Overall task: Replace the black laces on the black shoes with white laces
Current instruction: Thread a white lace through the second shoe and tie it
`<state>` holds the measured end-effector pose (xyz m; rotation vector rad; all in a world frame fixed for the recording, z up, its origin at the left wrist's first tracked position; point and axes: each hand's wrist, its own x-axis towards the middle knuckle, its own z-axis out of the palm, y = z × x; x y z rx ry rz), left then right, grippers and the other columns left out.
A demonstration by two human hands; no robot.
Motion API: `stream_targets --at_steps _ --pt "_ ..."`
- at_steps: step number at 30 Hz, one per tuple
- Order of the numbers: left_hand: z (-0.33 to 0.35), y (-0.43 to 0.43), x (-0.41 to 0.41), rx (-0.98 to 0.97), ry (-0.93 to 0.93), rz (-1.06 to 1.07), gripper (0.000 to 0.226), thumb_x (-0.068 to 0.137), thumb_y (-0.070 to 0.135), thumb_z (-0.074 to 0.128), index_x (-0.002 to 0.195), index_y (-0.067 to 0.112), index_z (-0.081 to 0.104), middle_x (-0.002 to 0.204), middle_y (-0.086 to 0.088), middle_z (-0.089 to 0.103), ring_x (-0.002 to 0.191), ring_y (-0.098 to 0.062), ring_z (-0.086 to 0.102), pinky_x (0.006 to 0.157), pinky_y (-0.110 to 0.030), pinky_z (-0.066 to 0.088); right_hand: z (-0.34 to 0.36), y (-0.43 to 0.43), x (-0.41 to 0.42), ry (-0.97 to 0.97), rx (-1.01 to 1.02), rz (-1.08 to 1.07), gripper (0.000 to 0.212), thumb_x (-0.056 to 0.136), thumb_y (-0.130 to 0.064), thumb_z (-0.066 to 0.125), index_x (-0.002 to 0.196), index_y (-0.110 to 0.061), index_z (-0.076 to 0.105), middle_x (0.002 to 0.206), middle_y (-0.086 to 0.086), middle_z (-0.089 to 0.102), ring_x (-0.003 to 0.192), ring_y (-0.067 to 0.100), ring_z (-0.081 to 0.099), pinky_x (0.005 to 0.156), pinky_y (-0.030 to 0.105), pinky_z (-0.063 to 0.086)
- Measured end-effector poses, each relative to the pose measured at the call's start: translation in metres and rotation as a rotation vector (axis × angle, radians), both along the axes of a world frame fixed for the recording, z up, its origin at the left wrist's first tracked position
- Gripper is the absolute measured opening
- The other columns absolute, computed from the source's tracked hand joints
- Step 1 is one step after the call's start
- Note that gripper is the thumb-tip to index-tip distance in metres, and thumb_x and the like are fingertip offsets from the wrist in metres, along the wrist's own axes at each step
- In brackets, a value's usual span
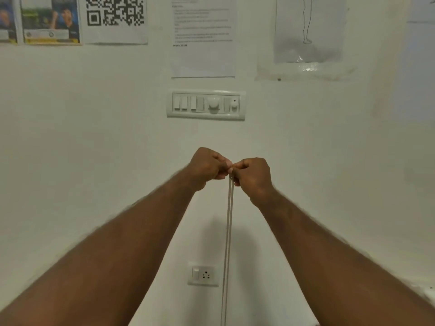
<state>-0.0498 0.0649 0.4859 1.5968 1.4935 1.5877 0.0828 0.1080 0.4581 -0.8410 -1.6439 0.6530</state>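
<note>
Both my arms are stretched out and raised in front of a white wall. My left hand [207, 168] and my right hand [253, 176] meet at the fingertips and together pinch the upper ends of a white lace [228, 231]. The lace hangs straight down from the pinch as two parallel strands that run out of the bottom of the frame. Its lower part is out of view. No shoe and no black lace can be seen.
The wall ahead carries a switch panel [206, 105] above my hands and a power socket [203, 275] below them, just left of the hanging lace. Papers, posters and a QR code sheet [115, 17] are stuck higher up.
</note>
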Motion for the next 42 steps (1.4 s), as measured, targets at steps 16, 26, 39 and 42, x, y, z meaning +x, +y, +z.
stream_targets --at_steps 16,26,39,42 --pt "-0.014 -0.005 -0.006 -0.011 -0.117 -0.042 0.006 0.086 -0.001 0.069 0.084 -0.007 0.070 0.089 -0.021 0.072 0.082 -0.024 0.070 0.080 -0.030 0.060 -0.012 -0.002 -0.007 0.054 -0.012 0.087 0.010 0.083 0.002 0.071 0.082 -0.004 0.079 0.075 0.009 0.074 0.069 0.023 0.073 0.075 0.041 0.062" --pt "-0.024 0.008 0.000 0.101 -0.070 -0.009 0.008 0.088 0.005 0.069 0.091 -0.002 0.071 0.082 -0.013 0.071 0.072 -0.016 0.066 0.070 -0.022 0.057 -0.015 0.001 -0.002 0.156 -0.057 0.137 0.016 0.088 0.004 0.064 0.087 -0.005 0.078 0.080 0.013 0.074 0.071 0.021 0.071 0.063 0.025 0.058" --pt "-0.034 0.018 0.008 0.082 -0.148 -0.045 0.011 0.091 0.008 0.067 0.098 0.000 0.070 0.088 -0.011 0.070 0.082 -0.019 0.066 0.082 -0.032 0.058 -0.019 0.001 0.004 0.123 -0.077 0.111 0.015 0.089 -0.001 0.066 0.080 -0.006 0.077 0.074 0.012 0.073 0.067 0.024 0.072 0.067 0.033 0.062" --pt "-0.036 0.019 0.010 0.079 -0.156 -0.053 0.012 0.091 0.008 0.067 0.098 -0.001 0.069 0.087 -0.012 0.070 0.082 -0.021 0.067 0.083 -0.032 0.058 -0.019 0.001 0.006 0.132 -0.078 0.110 0.016 0.089 -0.001 0.066 0.080 -0.008 0.077 0.074 0.011 0.073 0.066 0.022 0.072 0.067 0.031 0.062"
